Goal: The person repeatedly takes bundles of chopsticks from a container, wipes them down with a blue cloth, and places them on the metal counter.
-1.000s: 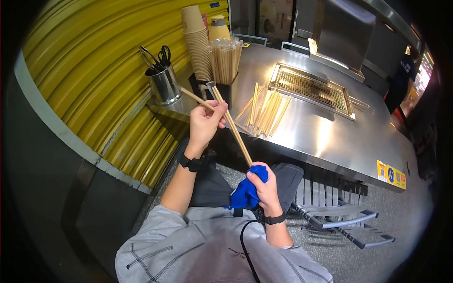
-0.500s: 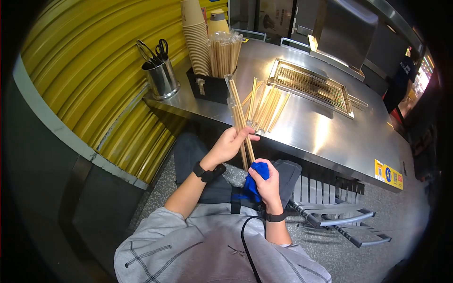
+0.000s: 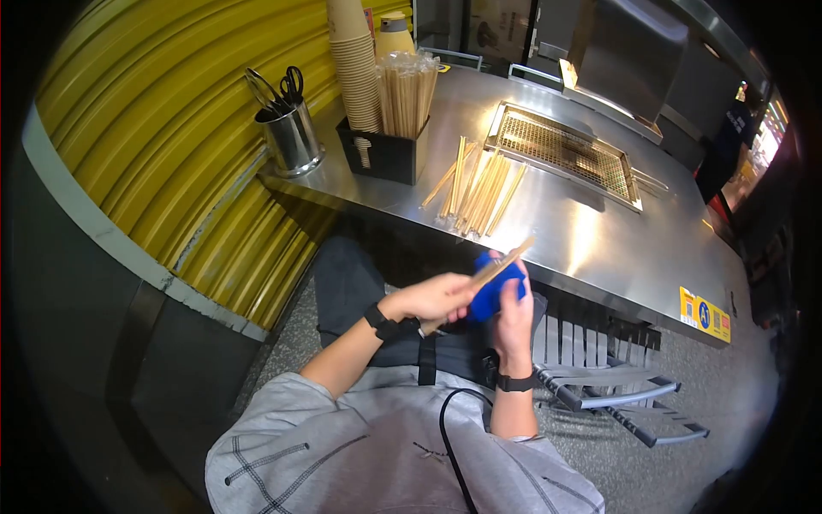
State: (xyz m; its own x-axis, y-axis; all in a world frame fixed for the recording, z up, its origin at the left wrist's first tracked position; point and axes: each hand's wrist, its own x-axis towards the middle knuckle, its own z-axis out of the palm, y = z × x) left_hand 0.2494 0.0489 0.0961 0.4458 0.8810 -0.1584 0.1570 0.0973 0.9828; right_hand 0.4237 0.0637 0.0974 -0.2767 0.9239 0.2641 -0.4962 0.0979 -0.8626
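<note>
Over my lap, my left hand [image 3: 431, 297] is closed around a few wooden chopsticks [image 3: 515, 254], which slant up to the right. A blue cloth [image 3: 488, 301] is gripped in my right hand [image 3: 514, 321] and lies against the chopsticks near their upper part. Motion blurs the fingers a little, and the exact number of chopsticks cannot be made out. On the steel table just beyond my hands lies a loose pile of wrapped chopsticks [image 3: 485, 193].
A black holder [image 3: 381, 159] carries stacked paper cups [image 3: 355, 86] and more wrapped chopsticks [image 3: 407, 98]. Left of it stands a metal canister [image 3: 293, 141] with scissors. A grill grate [image 3: 561, 150] is set into the table [image 3: 591, 244]. Slatted chair [image 3: 599, 377] at right; a person [image 3: 728, 141] stands far right.
The chopsticks have swung from nearly upright to a slant toward the right. My right hand has moved up and right with the cloth, and my left hand has come lower.
</note>
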